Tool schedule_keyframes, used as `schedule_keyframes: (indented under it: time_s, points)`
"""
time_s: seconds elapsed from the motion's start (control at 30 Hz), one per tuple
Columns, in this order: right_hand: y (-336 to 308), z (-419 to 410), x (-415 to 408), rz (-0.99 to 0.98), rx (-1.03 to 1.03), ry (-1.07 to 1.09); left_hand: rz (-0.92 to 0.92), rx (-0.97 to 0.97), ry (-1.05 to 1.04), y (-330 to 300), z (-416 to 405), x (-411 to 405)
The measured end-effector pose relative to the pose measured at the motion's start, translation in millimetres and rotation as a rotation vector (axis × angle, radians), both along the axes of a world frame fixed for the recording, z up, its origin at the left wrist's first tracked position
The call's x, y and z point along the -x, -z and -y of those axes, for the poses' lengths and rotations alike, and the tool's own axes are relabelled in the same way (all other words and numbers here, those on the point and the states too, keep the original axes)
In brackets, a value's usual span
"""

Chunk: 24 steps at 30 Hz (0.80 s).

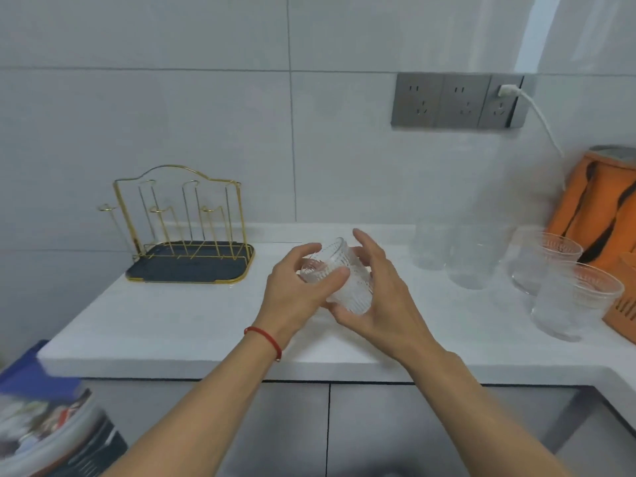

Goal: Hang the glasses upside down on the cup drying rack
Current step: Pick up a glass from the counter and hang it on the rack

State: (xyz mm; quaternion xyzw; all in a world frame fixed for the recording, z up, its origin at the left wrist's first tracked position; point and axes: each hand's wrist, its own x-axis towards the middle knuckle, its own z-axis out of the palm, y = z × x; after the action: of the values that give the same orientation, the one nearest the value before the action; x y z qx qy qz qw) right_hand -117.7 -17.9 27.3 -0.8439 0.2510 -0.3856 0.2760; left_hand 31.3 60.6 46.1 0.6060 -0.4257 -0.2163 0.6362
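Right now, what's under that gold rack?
The rack stands on a dark tray with a gold rim, on the white counter. Its pegs hold no glasses. The counter beneath the tray is covered.

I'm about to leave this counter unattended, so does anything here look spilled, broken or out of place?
Nothing stands out. The gold rack stands upright and bare, the spare glasses sit upright at the right, and the countertop shows no spill. The ribbed glass is tilted only because the left hand and right hand hold it.
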Motion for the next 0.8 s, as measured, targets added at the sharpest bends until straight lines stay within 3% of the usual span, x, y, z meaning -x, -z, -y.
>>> schedule_keyframes:
  time_s: [0.07,0.17,0.23,0.3,0.37,0.43,0.47,0.53,0.63,0.8]
  points:
    - [-7.1,-4.0,-19.3,0.015,-0.239,-0.074,-0.151,0.041,-0.028,-4.2,-13.2,-21.2]
    - [-17.7,-6.9,-55.6,0.112,-0.843,-0.317,-0.280,0.043,-0.063,-7.7,-27.6,-49.8]
    - [-28.0,-6.6,-81.0,0.162,-0.939,-0.339,-0.294,0.041,-0.043,-5.3,-36.0,-73.0]
    - [-40.1,-3.5,-103.5,0.223,-0.860,-0.255,-0.187,0.024,-0.092,-2.4,-46.0,-102.3]
    - [-58.9,2.6,-122.3,0.263,-0.731,-0.114,0.063,-0.060,-0.306,3.1,-56.4,-137.2]
    - [-84.3,10.2,-138.9,0.311,-0.614,0.003,0.473,-0.312,-0.573,14.1,-63.6,-171.6]
    - [-98.0,15.4,-148.3,0.339,-0.558,0.026,0.669,-0.465,-0.633,20.3,-65.4,-183.0]
    - [-126.2,23.9,-172.4,0.358,-0.463,0.032,0.871,-0.639,-0.625,36.6,-65.6,-198.1]
    - [-162.9,27.7,-218.8,0.308,-0.297,-0.008,0.812,-0.639,-0.591,52.0,-65.0,-208.9]
    - [-202.2,21.0,-304.0,0.163,-0.073,-0.133,0.878,-0.643,-0.547,58.2,-60.0,-217.0]
